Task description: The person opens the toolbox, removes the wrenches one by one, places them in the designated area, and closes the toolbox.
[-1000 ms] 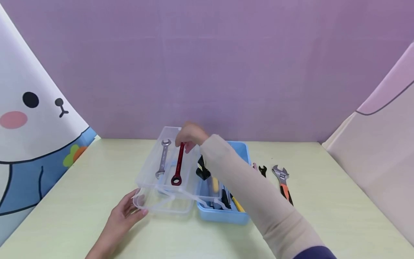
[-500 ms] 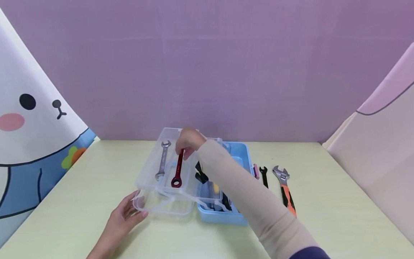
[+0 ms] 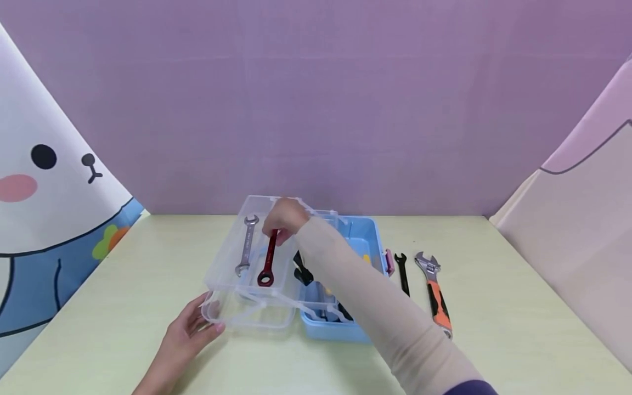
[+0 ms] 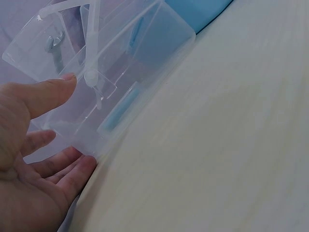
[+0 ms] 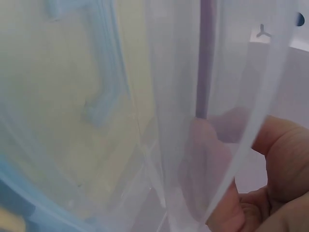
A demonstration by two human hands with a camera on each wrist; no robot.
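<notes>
Head view shows your right hand point(image 3: 285, 216) reaching over the blue toolbox point(image 3: 367, 241) into the raised clear tray point(image 3: 232, 258), where its grip is pinched round the upper end of the red wrench point(image 3: 267, 262). That wrench lies lengthwise in the tray, ring end toward you, just beside the silver wrench point(image 3: 246, 244) and apart from it. Your left hand point(image 3: 190, 332) rests with fingers straight against the near left corner of the clear lower tray point(image 3: 249, 314); the left wrist view confirms flat fingers point(image 4: 46, 94) touching the plastic wall, holding nothing.

The risk, as I judge it, is the tray itself. It stands out on thin hinged arms, so a downward push or a sideways drag from your right hand could tip or swing it, and both wrenches would slide. Your left hand only leans on the lower tray, so it may not stop that. If you let go of the red wrench while it is tilted, it could knock the silver one.

On the worktop point(image 3: 518, 307) to the right lie a black wrench point(image 3: 402, 269) and an orange-handled adjustable wrench point(image 3: 434, 288), near your sleeve point(image 3: 385, 312); a wide sweep back could brush them.
</notes>
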